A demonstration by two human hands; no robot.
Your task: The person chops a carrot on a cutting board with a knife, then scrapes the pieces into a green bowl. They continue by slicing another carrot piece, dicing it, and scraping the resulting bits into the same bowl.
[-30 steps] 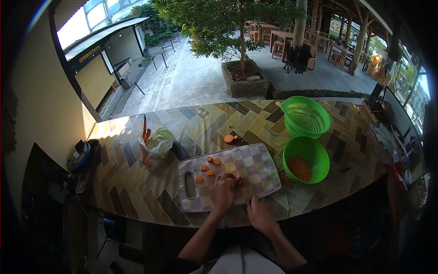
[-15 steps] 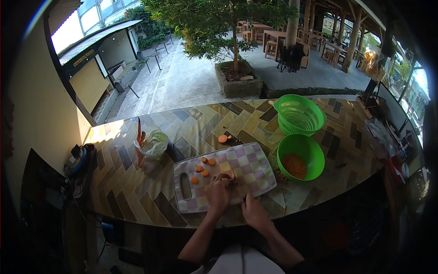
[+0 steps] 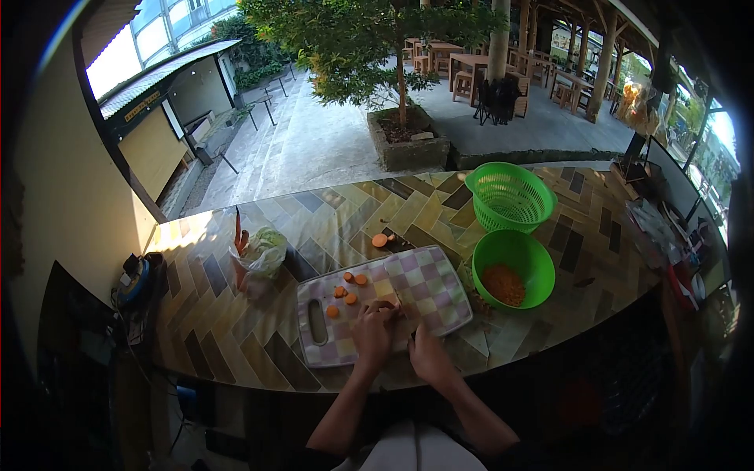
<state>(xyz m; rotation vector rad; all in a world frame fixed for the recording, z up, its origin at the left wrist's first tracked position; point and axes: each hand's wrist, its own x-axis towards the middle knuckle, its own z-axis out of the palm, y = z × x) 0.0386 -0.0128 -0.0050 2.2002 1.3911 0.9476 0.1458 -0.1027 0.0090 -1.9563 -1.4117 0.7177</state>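
Note:
On the tiled table lies a checkered cutting board (image 3: 424, 275) with a handle slot at its left end. My left hand (image 3: 373, 330) rests over the middle of the board, fingers bent and pressed together on a small piece, probably carrot, mostly hidden. Just right of it, my right hand (image 3: 427, 353) is closed round the dark handle of a knife (image 3: 404, 306), whose thin blade is hard to see beside the left fingertips. Several orange carrot pieces (image 3: 351, 299) lie on the board left of my hands. A green bowl (image 3: 539, 271) to the right holds chopped orange bits (image 3: 503, 286).
Behind the bowl stands a green colander (image 3: 512, 192). Carrot pieces (image 3: 380, 240) lie beyond the board. A plastic bag (image 3: 265, 251) with greens and carrots is on the left. Plastic-wrapped items (image 3: 656, 228) crowd the right end of the table (image 3: 212, 314).
My right hand has moved slightly left, nearer to my left hand, with the knife in it. The whole view has shifted a little.

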